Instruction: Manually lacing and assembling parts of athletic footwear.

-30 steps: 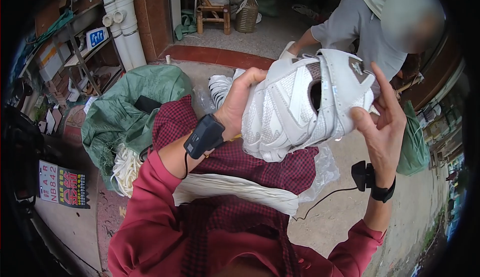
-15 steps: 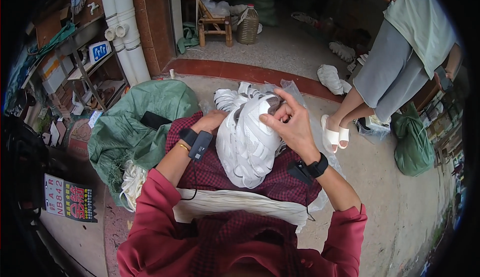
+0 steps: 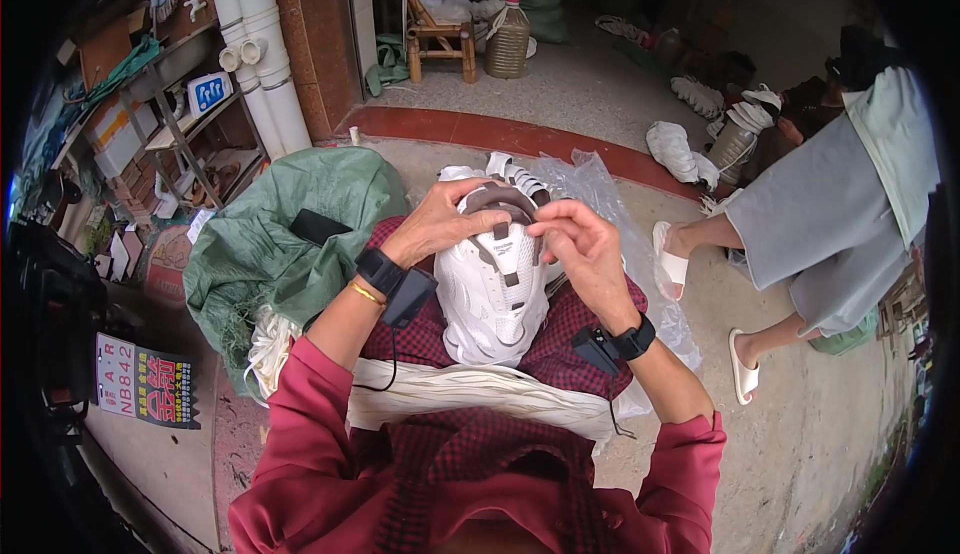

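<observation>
A white shoe upper (image 3: 492, 299) with a brown-grey collar (image 3: 503, 200) lies on the dark red checked cloth over my lap, its toe toward me. At its left side my left hand (image 3: 437, 226) is closed on the collar, with the thumb laid over the edge. On the other side my right hand (image 3: 588, 252) is pinched close to the collar and tongue. Whatever sits between those right fingertips is too small to make out. More white strapped uppers (image 3: 517, 176) show just beyond the collar. Across my lap runs a bundle of white laces (image 3: 450, 390).
A green sack (image 3: 270, 204) with a black phone (image 3: 318, 226) on it stands at my left. Clear plastic (image 3: 582, 179) lies beyond my lap. At right, a person in grey shorts (image 3: 805, 214) stands near white bundles (image 3: 672, 152). A bamboo chair (image 3: 440, 44) and jug (image 3: 508, 42) stand ahead.
The shoe upper has turned so its front and collar show. My left hand has come up onto the collar. The other person has stepped wider and bent toward the bundles.
</observation>
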A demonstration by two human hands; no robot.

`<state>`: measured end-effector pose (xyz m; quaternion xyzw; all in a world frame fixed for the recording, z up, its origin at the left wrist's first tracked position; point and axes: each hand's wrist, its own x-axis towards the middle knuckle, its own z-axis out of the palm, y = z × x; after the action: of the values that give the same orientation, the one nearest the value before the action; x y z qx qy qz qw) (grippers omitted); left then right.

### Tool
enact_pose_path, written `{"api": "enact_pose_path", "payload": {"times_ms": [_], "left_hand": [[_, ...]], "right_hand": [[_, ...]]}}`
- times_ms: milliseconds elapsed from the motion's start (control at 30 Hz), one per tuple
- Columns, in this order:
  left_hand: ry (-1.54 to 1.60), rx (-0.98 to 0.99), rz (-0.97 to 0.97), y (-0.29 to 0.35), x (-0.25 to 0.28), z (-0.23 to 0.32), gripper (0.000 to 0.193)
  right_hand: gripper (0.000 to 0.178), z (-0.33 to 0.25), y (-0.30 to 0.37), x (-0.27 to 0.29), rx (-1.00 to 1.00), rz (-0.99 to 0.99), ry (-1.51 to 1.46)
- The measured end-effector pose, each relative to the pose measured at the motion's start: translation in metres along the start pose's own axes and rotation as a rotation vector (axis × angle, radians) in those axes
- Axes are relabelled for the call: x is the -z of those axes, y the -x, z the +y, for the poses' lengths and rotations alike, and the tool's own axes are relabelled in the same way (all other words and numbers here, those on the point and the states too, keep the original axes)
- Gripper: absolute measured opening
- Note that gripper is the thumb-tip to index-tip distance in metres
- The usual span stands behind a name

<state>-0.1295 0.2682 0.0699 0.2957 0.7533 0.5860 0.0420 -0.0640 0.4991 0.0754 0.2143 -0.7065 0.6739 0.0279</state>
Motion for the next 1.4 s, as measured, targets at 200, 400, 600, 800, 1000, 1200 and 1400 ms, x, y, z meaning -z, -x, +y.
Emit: {"api": "enact_pose_path", "payload": {"times_ms": [200,400,600,800,1000,1200,1400], "left_hand": [[0.3,0.067,-0.071,-0.01,0.016,-0.02,0.04],[0.358,0.11,-0.155,-0.019,0.042,-0.029,0.043],[0.235,0.088,-0.341,-0.032,0.031,-0.018,0.049],[0.172,0.158,-0.079,-0.023,0.003,-0.023,0.032],[0.286,0.305,-0.093,-0.043,0.011,-0.043,0.034],[0.341,0.297,-0.102,-0.047,0.012,-0.051,0.033],[0.291,0.277,-0.09,-0.05,0.019,-0.06,0.037]], "right_hand": [[0.051,0.048,0.038,0.028,-0.296,-0.128,0.212],[0.068,0.042,0.053,0.028,-0.297,-0.287,0.428],[0.054,0.064,0.03,0.019,-0.128,-0.243,0.279],[0.049,0.091,0.027,0.008,-0.107,-0.102,0.427],[0.02,0.077,0.068,0.008,-0.198,0.08,0.564],[0.03,0.062,0.118,-0.008,-0.061,-0.565,0.664],[0.015,0.037,0.124,-0.013,-0.088,-0.77,0.441]]}}
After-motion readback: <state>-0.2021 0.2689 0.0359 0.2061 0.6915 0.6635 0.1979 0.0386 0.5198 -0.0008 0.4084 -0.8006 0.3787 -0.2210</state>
